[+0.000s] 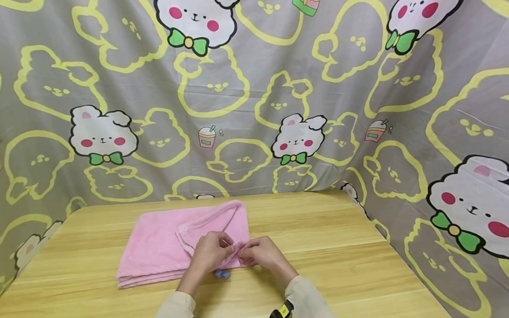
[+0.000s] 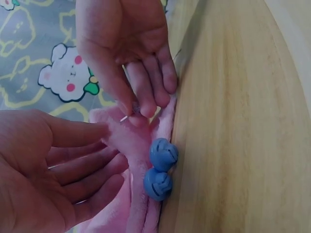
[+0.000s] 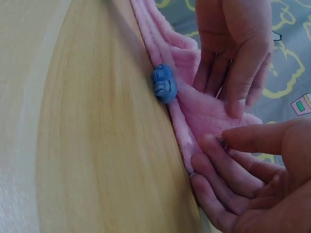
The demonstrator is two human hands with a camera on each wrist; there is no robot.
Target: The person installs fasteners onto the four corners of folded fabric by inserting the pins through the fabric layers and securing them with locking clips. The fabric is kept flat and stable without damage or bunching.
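A pink fleecy blanket lies folded on the wooden table, its near right corner lifted between the two hands. My left hand pinches the lifted fabric between thumb and fingers, the other fingers lying behind it in the left wrist view. From the right, my right hand pinches a small pin with a clear head close against the cloth. The pin's thin pale shaft points toward the left thumb. Two blue rounded plastic fasteners with dark slits sit side by side at the blanket's near edge.
The wooden table reaches out on both sides of the blanket. Behind and beside it hangs a grey curtain printed with white cartoon heads and yellow outlines. A black and yellow device is strapped at each wrist over pale sleeves.
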